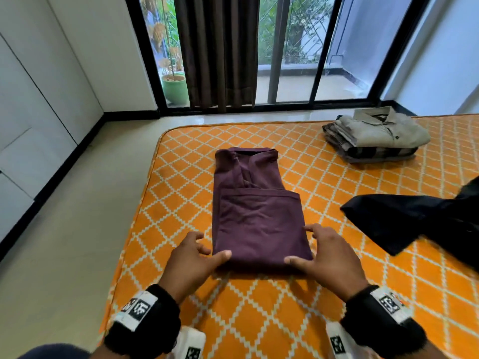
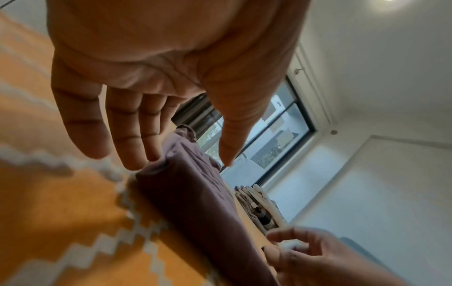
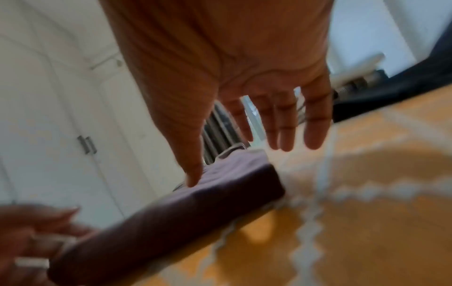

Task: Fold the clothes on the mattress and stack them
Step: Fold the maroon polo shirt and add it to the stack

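Note:
A maroon shirt (image 1: 256, 216) lies partly folded on the orange patterned mattress (image 1: 259, 320), its lower half doubled up over the body. My left hand (image 1: 193, 255) sits at the shirt's near left corner, fingers straight and spread, thumb resting on the fold. My right hand (image 1: 325, 252) sits at the near right corner, fingers straight, thumb on the fabric. The left wrist view shows the left hand (image 2: 171, 123) with its fingers straight beside the maroon shirt (image 2: 195, 193). In the right wrist view the right hand (image 3: 244, 116) has its thumb touching the maroon shirt (image 3: 195, 212).
A stack of folded clothes (image 1: 373, 134) topped by a beige shirt sits at the mattress's far right. A dark unfolded garment (image 1: 420, 218) lies to the right. The mattress edge and tiled floor (image 1: 77, 203) run along the left; a window and curtain (image 1: 220, 47) stand beyond.

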`<act>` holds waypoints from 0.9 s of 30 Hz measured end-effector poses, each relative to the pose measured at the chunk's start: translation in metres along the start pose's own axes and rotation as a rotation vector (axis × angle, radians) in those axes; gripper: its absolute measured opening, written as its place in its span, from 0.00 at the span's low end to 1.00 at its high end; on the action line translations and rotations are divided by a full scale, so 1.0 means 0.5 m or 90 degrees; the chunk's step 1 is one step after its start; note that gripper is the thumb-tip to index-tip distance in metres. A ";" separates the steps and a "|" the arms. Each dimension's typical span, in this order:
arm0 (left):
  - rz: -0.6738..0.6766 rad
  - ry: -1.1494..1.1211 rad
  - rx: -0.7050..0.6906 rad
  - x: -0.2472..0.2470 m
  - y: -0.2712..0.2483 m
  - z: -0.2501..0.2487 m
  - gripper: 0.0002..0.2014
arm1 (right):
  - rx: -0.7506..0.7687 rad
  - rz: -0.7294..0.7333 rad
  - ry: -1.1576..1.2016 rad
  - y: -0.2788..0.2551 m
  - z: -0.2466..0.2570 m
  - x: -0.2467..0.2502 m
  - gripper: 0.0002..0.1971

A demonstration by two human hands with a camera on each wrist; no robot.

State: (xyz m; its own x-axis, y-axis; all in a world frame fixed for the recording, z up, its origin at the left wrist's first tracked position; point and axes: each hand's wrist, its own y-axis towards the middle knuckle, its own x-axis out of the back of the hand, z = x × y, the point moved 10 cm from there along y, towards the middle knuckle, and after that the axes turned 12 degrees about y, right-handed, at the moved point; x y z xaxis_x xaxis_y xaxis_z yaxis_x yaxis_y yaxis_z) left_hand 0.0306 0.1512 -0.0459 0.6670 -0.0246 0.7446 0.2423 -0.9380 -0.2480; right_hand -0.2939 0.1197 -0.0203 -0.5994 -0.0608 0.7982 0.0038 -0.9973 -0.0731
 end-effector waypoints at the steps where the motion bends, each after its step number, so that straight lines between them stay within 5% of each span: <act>1: -0.007 -0.020 0.011 -0.006 0.007 -0.003 0.38 | -0.058 -0.001 0.005 0.004 -0.023 -0.005 0.51; 7: -0.021 -0.071 0.012 -0.039 0.046 -0.008 0.12 | -0.185 -0.023 0.252 0.030 -0.077 -0.030 0.25; 13: 0.036 -0.156 0.049 -0.046 0.021 0.028 0.12 | -0.173 -0.051 0.364 0.037 -0.078 -0.034 0.16; 23: 0.039 0.043 0.056 -0.038 -0.007 0.039 0.12 | -0.220 0.022 0.355 0.018 -0.094 -0.045 0.14; 27: -0.076 0.235 -0.040 0.007 -0.038 -0.018 0.35 | -0.144 0.001 0.230 0.001 -0.060 -0.007 0.24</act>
State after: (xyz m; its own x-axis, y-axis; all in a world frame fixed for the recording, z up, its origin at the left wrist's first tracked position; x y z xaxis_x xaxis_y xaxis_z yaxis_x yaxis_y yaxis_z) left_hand 0.0220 0.1656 -0.0329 0.3356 -0.0260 0.9416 0.2514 -0.9609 -0.1162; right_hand -0.3158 0.1209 -0.0410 -0.8417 -0.0042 0.5399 -0.1462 -0.9608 -0.2355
